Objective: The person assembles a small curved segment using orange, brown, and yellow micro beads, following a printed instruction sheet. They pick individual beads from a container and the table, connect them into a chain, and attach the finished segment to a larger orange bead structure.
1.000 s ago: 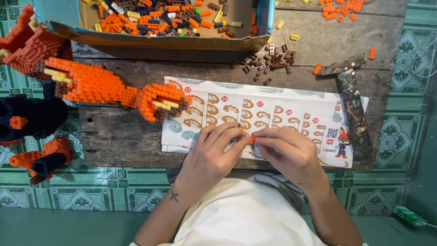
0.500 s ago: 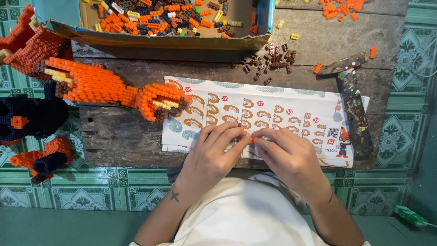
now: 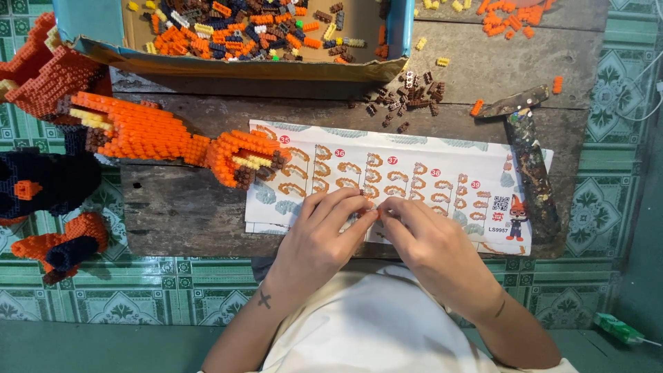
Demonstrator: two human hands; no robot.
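Observation:
My left hand [image 3: 324, 235] and my right hand [image 3: 425, 238] meet fingertip to fingertip over the printed instruction sheet [image 3: 428, 176] on the wooden board [image 3: 179, 207]. Between the fingers they pinch a small brick piece [image 3: 376, 211], mostly hidden. An orange brick-built arm [image 3: 159, 135] of a large figure lies left of the sheet, its clawed end resting on the sheet's left edge.
An open cardboard box [image 3: 242, 65] with many loose small bricks stands at the back. Brown bricks [image 3: 407, 93] and orange ones [image 3: 511, 17] lie scattered on the board. A paint-stained hammer [image 3: 528, 155] lies at the right. Dark and orange figure parts [image 3: 41, 186] sit on the left.
My fingers have shifted slightly on the small piece. Nothing else has moved.

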